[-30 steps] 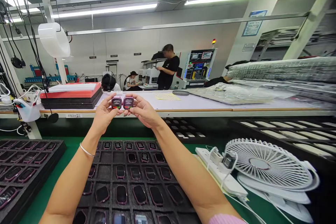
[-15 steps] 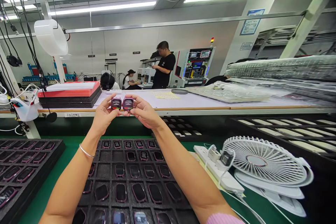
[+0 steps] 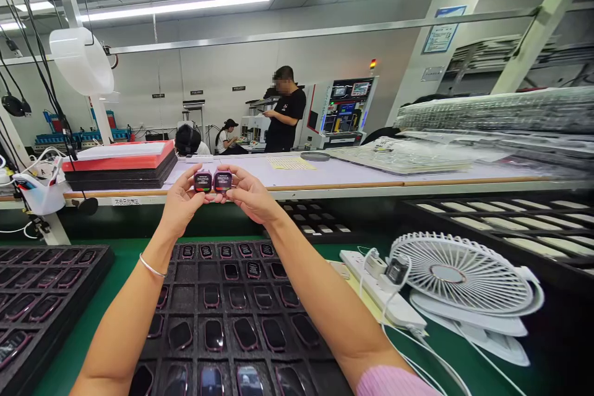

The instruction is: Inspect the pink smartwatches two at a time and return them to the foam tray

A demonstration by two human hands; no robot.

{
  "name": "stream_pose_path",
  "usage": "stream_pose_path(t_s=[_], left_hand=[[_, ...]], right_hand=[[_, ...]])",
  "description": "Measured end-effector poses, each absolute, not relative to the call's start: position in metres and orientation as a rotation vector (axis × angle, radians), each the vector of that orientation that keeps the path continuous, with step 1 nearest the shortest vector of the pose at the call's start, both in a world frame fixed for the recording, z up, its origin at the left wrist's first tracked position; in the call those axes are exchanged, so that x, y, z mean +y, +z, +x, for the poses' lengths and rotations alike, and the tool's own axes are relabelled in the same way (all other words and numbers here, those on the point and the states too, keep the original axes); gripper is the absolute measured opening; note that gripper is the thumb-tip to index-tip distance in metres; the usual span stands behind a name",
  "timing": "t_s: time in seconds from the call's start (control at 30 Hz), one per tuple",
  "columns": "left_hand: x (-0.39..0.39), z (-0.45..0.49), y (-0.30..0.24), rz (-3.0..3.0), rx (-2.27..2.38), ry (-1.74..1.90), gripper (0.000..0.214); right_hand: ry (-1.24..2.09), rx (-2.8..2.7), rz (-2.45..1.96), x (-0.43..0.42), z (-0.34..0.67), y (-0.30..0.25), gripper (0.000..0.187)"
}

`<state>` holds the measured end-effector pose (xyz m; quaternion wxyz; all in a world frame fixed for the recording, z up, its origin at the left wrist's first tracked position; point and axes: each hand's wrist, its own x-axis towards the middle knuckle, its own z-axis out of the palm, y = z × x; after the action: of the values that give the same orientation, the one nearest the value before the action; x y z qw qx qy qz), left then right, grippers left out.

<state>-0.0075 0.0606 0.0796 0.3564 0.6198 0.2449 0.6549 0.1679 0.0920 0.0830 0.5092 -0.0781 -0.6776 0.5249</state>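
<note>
Side by side above the bench, two small smartwatch bodies (image 3: 203,182) face me with lit screens showing text. My left hand (image 3: 182,201) pinches the left one between thumb and fingers. The right smartwatch body (image 3: 223,181) is gripped the same way by my right hand (image 3: 250,195). Below my forearms lies a black foam tray (image 3: 195,294), its pockets holding several more purple-edged watch bodies, a few with lit screens. Some pockets hold nothing. My arms cover parts of this tray.
A second black tray (image 3: 99,272) of watches lies left. To the right are a white power strip (image 3: 375,288) with cables and a white fan (image 3: 464,275). A shelf (image 3: 325,192) crosses ahead, bearing red and black foam blocks (image 3: 120,164). People are beyond.
The camera view has shifted slightly, so the background sits a little higher and further left. Both hands still hold the two watch bodies side by side.
</note>
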Motion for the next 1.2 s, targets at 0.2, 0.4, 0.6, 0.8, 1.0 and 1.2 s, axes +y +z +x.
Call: stream_pose_path(t_s=[0.2, 0.4, 0.6, 0.8, 1.0, 1.2], left_hand=[[0.061, -0.006, 0.080, 1.584, 0.618, 1.705, 0.063], [0.056, -0.003, 0.077, 1.565, 0.641, 1.725, 0.059], [0.032, -0.008, 0.045, 1.488, 0.716, 1.536, 0.065], [0.002, -0.013, -0.002, 1.320, 0.892, 1.344, 0.054], [-0.005, -0.010, -0.014, 1.259, 0.952, 1.315, 0.048], [-0.003, -0.008, -0.010, 1.260, 0.920, 1.317, 0.046]], right_hand=[[1.253, -1.623, -0.172, 0.094, 0.167, 0.082, 0.050], [1.227, -1.623, -0.169, 0.090, 0.167, 0.077, 0.045], [1.416, -1.546, -0.257, 0.068, 0.171, 0.042, 0.051], [1.560, -1.419, -0.448, 0.039, 0.170, -0.011, 0.040], [1.564, -1.356, -0.517, 0.034, 0.167, -0.028, 0.034], [1.526, -1.362, -0.508, 0.038, 0.168, -0.026, 0.034]])
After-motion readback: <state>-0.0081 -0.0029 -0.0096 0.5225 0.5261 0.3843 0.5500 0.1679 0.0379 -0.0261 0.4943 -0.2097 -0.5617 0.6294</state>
